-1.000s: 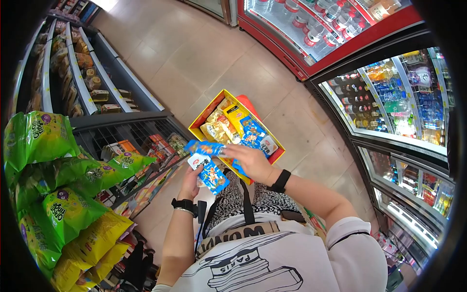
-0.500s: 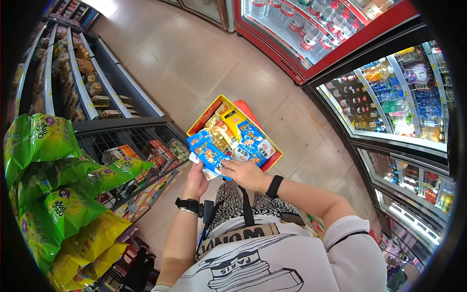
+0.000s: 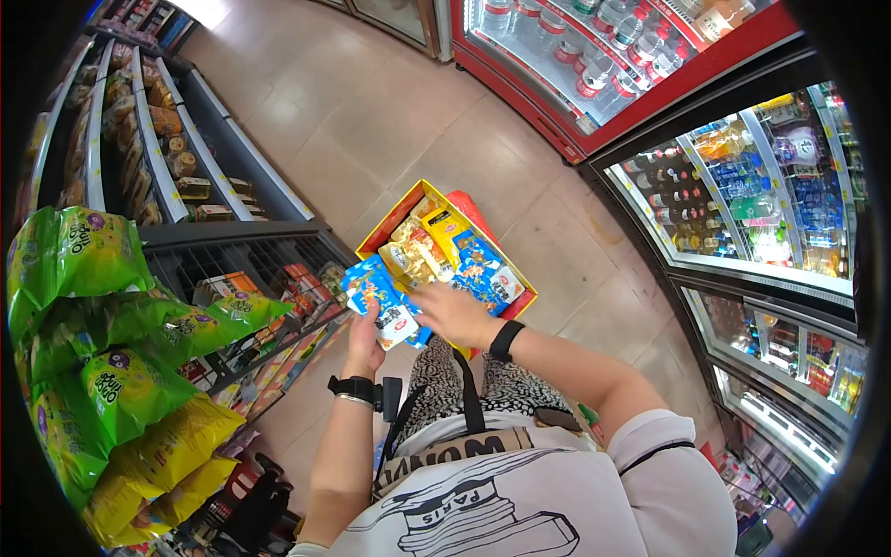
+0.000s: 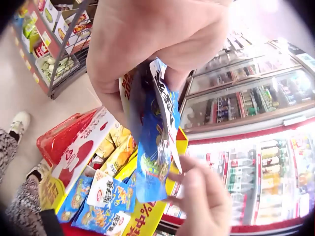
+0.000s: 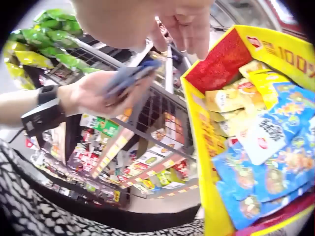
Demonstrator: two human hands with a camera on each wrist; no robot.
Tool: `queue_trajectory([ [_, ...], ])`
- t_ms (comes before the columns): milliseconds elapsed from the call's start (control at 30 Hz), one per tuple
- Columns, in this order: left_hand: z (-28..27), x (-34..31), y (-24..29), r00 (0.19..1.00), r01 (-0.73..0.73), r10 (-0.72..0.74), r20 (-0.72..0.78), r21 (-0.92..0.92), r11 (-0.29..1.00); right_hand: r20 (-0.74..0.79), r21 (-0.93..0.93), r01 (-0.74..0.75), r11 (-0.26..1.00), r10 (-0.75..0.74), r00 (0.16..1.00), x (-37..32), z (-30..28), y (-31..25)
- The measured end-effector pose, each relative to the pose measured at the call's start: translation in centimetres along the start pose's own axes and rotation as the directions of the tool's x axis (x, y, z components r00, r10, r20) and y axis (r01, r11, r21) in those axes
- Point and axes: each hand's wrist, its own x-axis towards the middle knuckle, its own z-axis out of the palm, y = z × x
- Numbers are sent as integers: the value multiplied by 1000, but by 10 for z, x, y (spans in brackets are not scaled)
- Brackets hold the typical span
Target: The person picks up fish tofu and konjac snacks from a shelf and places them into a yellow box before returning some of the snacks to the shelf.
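My left hand (image 3: pixel 365 345) grips several flat blue snack packets (image 3: pixel 376 288) with white label patches, over the near left side of a yellow box (image 3: pixel 393 215). In the left wrist view the held packets (image 4: pixel 153 157) hang down between thumb and fingers. My right hand (image 3: pixel 457 317) is beside them with its fingers loosely bent, fingertips close to the packets' edge. The right wrist view shows that hand (image 5: pixel 147 22) holding nothing. Inside the box lie more blue packets (image 5: pixel 275 172), with yellow and cream-coloured packets (image 5: pixel 231 101) next to them.
Green and yellow snack bags (image 3: pixel 139 390) hang at the left, by shelves of packaged food (image 3: pixel 167 139). A red thing (image 3: pixel 473 215) shows behind the box. Lit drink fridges (image 3: pixel 742 186) line the right, across a tiled floor (image 3: pixel 390 111).
My right hand laid a blue packet onto those in the left hand, then drew slightly back from them. The held packets have turned, and a white label faces up.
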Motion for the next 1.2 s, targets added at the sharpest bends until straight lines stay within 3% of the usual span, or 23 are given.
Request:
queue_trajectory([
  [67,-7,-7,4,994,-30,23,-110,-64,997,21,-158,-308,938,315,949,-10,2,30],
  [133,-21,-12,1,993,-10,-1,-118,-94,996,66,-269,-451,851,484,873,-24,8,56],
  [200,-28,-19,1,990,-11,-9,-141,-140,990,212,-331,-542,773,620,755,-30,15,75],
  [267,-33,-27,-2,976,-6,-25,-215,-143,990,286,-410,-542,734,667,687,-35,23,81],
  [467,-61,-34,-23,973,38,-98,-211,-269,963,340,-533,-476,700,692,637,-50,53,88],
  [600,-59,-36,-26,970,6,-73,-233,-275,961,451,-579,-390,716,680,578,-42,41,90],
  [733,-55,-38,-27,974,-11,-59,-219,-307,952,491,-546,-386,744,657,572,-46,33,90],
  [800,-53,-39,-29,971,-31,-42,-235,-299,954,357,-555,-324,766,571,740,-55,35,84],
  [933,-58,-41,-33,968,-51,-26,-250,-297,953,427,-594,-259,762,572,700,-49,34,80],
  [1033,-62,-43,-36,961,-44,-36,-273,-283,958,434,-503,-266,822,507,745,-49,43,85],
  [1133,-65,-42,-37,958,-11,-75,-276,-298,955,435,-521,-165,838,426,793,-47,37,81],
  [1200,-64,-41,-37,960,-8,-73,-271,-286,958,373,-578,10,816,254,892,-48,29,82],
])
